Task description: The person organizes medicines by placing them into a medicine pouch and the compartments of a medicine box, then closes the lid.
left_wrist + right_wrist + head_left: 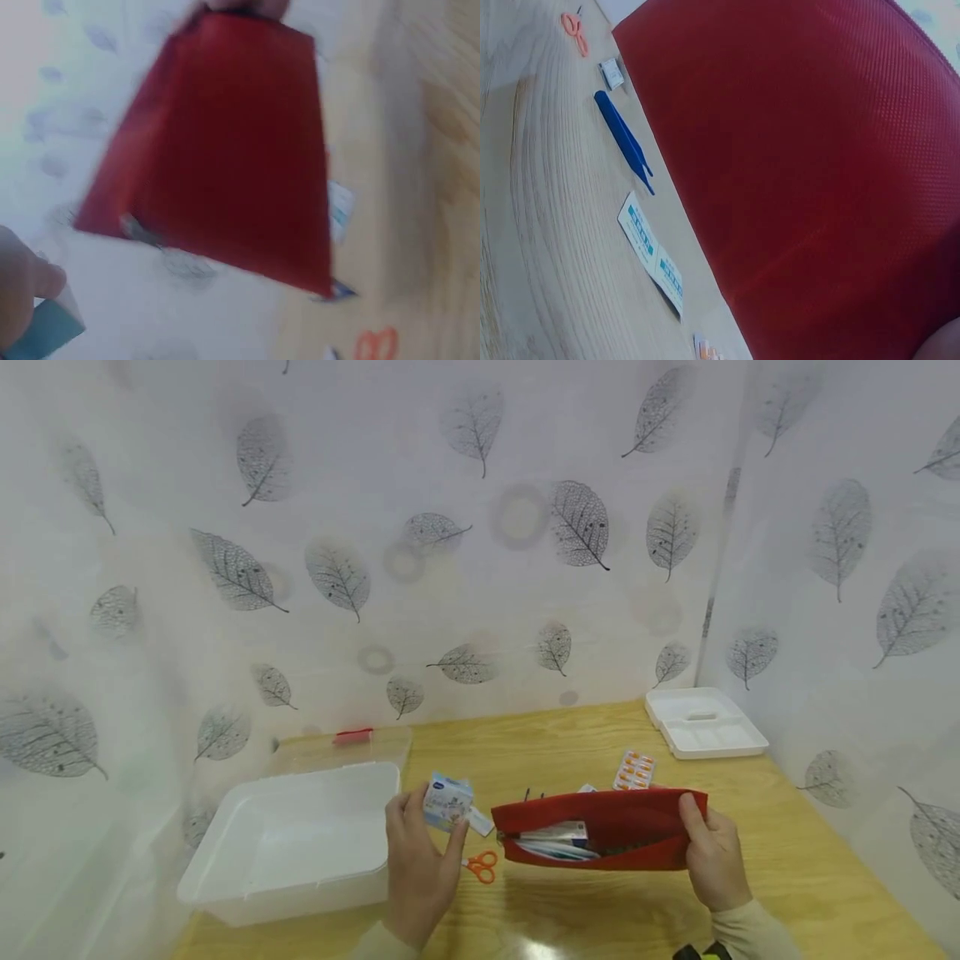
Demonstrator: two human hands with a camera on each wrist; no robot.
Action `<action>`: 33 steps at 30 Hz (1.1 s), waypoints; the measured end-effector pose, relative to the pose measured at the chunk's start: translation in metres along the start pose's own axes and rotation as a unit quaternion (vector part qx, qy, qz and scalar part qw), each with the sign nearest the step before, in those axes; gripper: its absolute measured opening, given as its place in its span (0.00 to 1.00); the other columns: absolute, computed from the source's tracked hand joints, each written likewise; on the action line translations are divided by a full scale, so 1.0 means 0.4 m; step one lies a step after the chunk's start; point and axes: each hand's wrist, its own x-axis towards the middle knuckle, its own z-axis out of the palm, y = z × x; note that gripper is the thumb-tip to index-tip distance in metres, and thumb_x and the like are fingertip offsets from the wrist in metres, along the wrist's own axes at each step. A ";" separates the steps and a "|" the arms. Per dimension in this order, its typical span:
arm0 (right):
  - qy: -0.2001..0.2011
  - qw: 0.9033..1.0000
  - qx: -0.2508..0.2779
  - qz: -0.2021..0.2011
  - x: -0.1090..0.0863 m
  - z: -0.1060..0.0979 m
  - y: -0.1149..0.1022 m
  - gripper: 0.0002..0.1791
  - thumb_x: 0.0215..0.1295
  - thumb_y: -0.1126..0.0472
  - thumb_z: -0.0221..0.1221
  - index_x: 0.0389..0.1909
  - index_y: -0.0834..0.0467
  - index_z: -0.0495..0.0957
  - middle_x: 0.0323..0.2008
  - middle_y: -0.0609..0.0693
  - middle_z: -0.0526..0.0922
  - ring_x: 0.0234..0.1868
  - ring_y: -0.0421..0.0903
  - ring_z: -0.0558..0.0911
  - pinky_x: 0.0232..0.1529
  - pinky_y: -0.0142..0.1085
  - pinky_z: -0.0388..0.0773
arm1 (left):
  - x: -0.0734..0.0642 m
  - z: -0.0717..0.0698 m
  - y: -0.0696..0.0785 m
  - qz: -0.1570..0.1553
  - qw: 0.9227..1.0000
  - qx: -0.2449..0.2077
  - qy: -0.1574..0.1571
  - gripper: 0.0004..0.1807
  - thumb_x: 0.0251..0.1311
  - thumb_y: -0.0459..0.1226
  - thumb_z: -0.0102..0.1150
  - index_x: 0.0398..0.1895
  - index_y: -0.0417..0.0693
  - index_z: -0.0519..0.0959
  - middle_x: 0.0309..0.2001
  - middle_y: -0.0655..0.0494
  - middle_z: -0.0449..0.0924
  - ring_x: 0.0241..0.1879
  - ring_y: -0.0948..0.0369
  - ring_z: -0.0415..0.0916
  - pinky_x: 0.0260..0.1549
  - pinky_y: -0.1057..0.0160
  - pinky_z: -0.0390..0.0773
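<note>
My right hand [716, 856] grips the right end of a red zip pouch [652, 827], held up over the table with its mouth open. White packets [555, 842] show inside the pouch. My left hand [423, 864] pinches a small blue-and-white box [447, 800] between thumb and fingers, just left of the pouch. Orange-handled scissors [482, 866] lie on the table between the hands. Blue tweezers [622, 139] and a pair of joined white sachets [652, 251] lie on the table beside the pouch in the right wrist view.
A white plastic bin [300, 827] stands at the left, with a clear lid [390, 745] behind it. A white compartment tray [705, 722] sits at the back right. An orange capsule blister pack [634, 770] lies behind the pouch. Leaf-patterned curtains [480, 568] enclose the table.
</note>
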 end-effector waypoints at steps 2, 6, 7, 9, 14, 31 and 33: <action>-0.004 1.000 -0.001 0.000 -0.003 0.009 -0.006 0.20 0.77 0.64 0.41 0.42 0.70 0.81 0.32 0.48 0.87 0.33 0.40 0.85 0.32 0.32 0.81 | 0.007 -0.021 0.028 0.032 0.998 -0.045 0.018 0.37 0.46 0.30 0.74 0.60 0.37 0.67 0.52 0.45 0.66 0.47 0.57 0.70 0.39 0.61 0.81; -0.013 1.000 -0.018 0.009 -0.014 0.035 -0.021 0.21 0.77 0.65 0.41 0.38 0.69 0.82 0.30 0.48 0.87 0.31 0.41 0.85 0.30 0.33 0.81 | 0.009 -0.041 0.086 0.123 0.981 -0.150 -0.005 0.34 0.43 0.24 0.70 0.58 0.38 0.70 0.52 0.47 0.71 0.47 0.55 0.73 0.39 0.65 0.81; -0.021 1.000 -0.020 0.010 -0.018 0.043 -0.024 0.21 0.77 0.65 0.41 0.39 0.70 0.82 0.30 0.49 0.87 0.31 0.41 0.85 0.29 0.34 0.82 | 0.006 -0.041 0.100 0.147 0.975 -0.165 -0.020 0.32 0.43 0.23 0.69 0.57 0.38 0.71 0.51 0.48 0.72 0.46 0.55 0.74 0.40 0.66 0.80; -0.041 0.999 -0.022 0.006 -0.026 0.060 -0.030 0.21 0.77 0.65 0.40 0.41 0.71 0.81 0.32 0.50 0.87 0.32 0.42 0.85 0.30 0.35 0.82 | -0.003 -0.037 0.125 0.191 0.963 -0.186 -0.049 0.30 0.43 0.24 0.68 0.55 0.37 0.72 0.49 0.47 0.73 0.46 0.55 0.75 0.43 0.67 0.78; -0.091 0.996 -0.023 -0.006 -0.047 0.103 -0.037 0.20 0.77 0.68 0.37 0.47 0.73 0.78 0.38 0.50 0.87 0.36 0.42 0.85 0.33 0.36 0.82 | -0.018 -0.020 0.166 0.229 0.947 -0.187 -0.129 0.32 0.47 0.25 0.67 0.59 0.41 0.70 0.52 0.52 0.74 0.49 0.58 0.75 0.49 0.65 0.76; -0.138 0.988 -0.031 -0.060 -0.084 0.133 -0.050 0.21 0.74 0.74 0.36 0.45 0.71 0.80 0.35 0.53 0.87 0.34 0.43 0.86 0.34 0.33 0.81 | -0.031 0.011 0.173 0.241 0.945 -0.061 -0.214 0.17 0.48 0.32 0.71 0.42 0.50 0.77 0.40 0.63 0.80 0.41 0.67 0.75 0.43 0.71 0.75; -0.138 0.988 -0.041 -0.063 -0.084 0.134 -0.053 0.21 0.74 0.74 0.36 0.43 0.70 0.81 0.35 0.52 0.87 0.34 0.42 0.85 0.34 0.33 0.81 | -0.029 0.007 0.171 0.241 0.940 -0.042 -0.237 0.17 0.49 0.33 0.71 0.41 0.50 0.77 0.39 0.62 0.80 0.40 0.68 0.75 0.42 0.71 0.76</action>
